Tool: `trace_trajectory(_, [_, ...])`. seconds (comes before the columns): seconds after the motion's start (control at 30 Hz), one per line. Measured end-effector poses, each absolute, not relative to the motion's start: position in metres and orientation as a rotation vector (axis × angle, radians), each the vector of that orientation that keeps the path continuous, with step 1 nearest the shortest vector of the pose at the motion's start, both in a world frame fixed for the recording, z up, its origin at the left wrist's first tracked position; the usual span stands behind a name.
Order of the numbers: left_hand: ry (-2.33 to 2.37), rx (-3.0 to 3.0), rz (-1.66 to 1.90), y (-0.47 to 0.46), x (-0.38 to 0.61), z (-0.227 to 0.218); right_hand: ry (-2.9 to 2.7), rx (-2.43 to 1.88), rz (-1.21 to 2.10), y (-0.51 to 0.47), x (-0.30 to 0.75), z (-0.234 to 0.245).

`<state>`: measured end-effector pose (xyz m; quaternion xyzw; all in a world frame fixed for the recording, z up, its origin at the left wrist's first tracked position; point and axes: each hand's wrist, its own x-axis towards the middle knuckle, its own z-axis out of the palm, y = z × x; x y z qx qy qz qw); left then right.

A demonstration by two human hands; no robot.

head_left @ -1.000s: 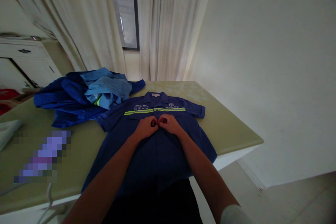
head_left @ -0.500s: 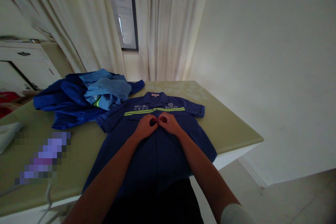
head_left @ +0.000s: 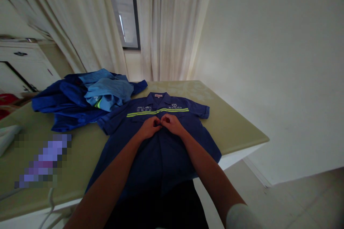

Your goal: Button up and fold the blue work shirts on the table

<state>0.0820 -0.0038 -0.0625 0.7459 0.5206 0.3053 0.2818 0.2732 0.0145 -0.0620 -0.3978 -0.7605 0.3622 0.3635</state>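
A dark blue short-sleeved work shirt (head_left: 185, 139) with a yellow reflective chest stripe lies face up on the pale green table (head_left: 236, 128), collar away from me. My left hand (head_left: 149, 128) and my right hand (head_left: 171, 123) meet at the shirt's front opening just below the stripe. Both pinch the fabric there with curled fingers, thumbs nearly touching. What lies between the fingertips is too small to make out.
A heap of blue clothes (head_left: 83, 98) lies at the table's back left. White cloth (head_left: 8, 136) sits at the far left edge. Cream curtains (head_left: 166, 25) and a window are behind; a white cabinet (head_left: 24, 64) is at left. The table's right corner borders the floor.
My hands have drawn slightly closer together at the shirt's front. The view has shifted a little; the shirt lies as before.
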Motion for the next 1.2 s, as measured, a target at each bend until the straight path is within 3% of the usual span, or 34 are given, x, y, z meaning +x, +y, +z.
trace_trajectory(0.37, [1.513, 2.370, 0.717, -0.018, 0.084, -0.051, -1.903, -1.114, 1.096, 0.022, 0.276, -0.062])
trace_trajectory(0.7, [1.744, 2.400, 0.517, -0.019, 0.079, -0.070, -2.177, -1.215, 0.362, 0.030, 0.273, -0.072])
trace_trajectory(0.93, [1.823, 2.332, 0.395, 0.037, 0.080, -0.068, -2.248, -1.186, 0.263, 0.079, 0.266, -0.061])
trace_trajectory(1.07, [1.824, 2.317, 0.516, 0.056, 0.079, -0.068, -2.156, -1.209, 0.186, 0.072, 0.260, -0.049])
trace_trajectory(1.2, [1.861, 2.362, 0.693, 0.058, 0.076, -0.064, -2.364, -1.355, 0.338, 0.029, 0.261, -0.046])
